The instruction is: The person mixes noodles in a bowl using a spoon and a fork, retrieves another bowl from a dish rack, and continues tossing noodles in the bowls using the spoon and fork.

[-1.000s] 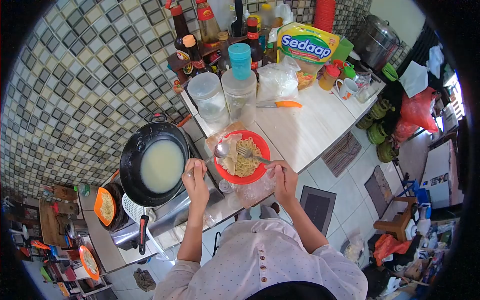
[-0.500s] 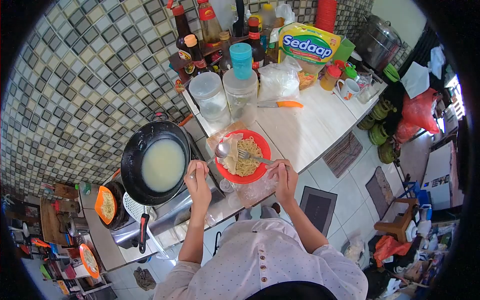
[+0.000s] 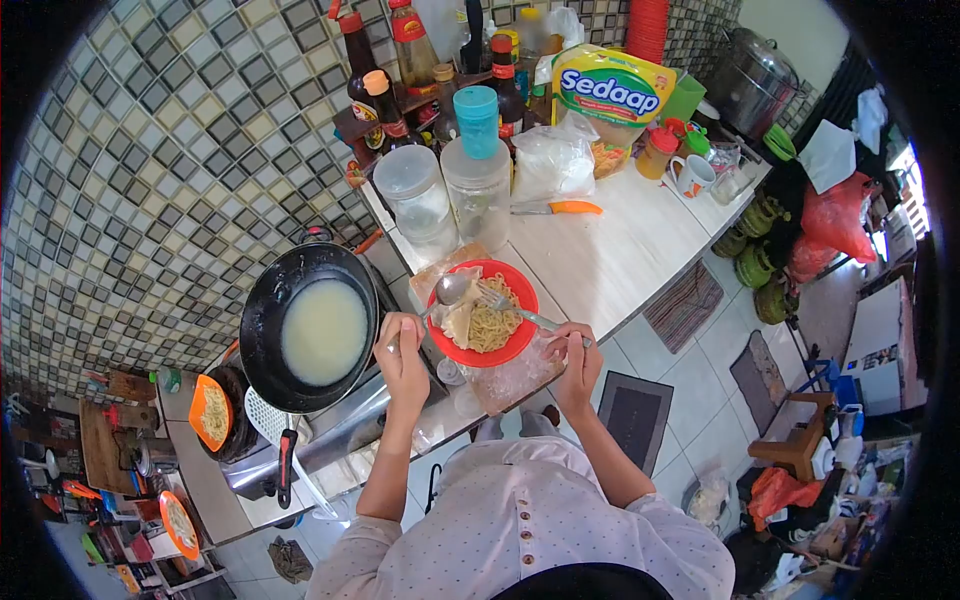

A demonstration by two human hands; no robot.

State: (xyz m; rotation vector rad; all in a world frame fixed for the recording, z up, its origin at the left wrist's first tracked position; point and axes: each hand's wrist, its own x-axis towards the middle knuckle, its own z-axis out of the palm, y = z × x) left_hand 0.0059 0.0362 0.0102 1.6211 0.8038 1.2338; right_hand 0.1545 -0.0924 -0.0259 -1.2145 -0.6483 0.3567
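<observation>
A red bowl [image 3: 524,341] holds noodles [image 3: 493,328] with a pale, flat piece of food at their left side. My left hand [image 3: 402,350] is closed round a metal spoon [image 3: 453,289], whose bowl rests over the upper left of the food. In my right hand [image 3: 577,357] is a fork [image 3: 522,311], with its tines among the noodles near the spoon. Both hands are at the near side of the red bowl, one on each side. The bowl stands on the counter edge beside a crumpled clear plastic wrapper [image 3: 513,380].
Left of the bowl, a black wok [image 3: 258,352] with cloudy liquid sits on the stove. A slotted ladle [image 3: 268,415] and an orange bowl of noodles [image 3: 211,412] lie beyond it. Clear jars [image 3: 477,205], a knife [image 3: 572,208] and a Sedaap pack [image 3: 612,90] stand farther back.
The spoon has shifted slightly up and right over the food, and the fork has turned, its tines now closer to the spoon. My right hand has moved a little lower.
</observation>
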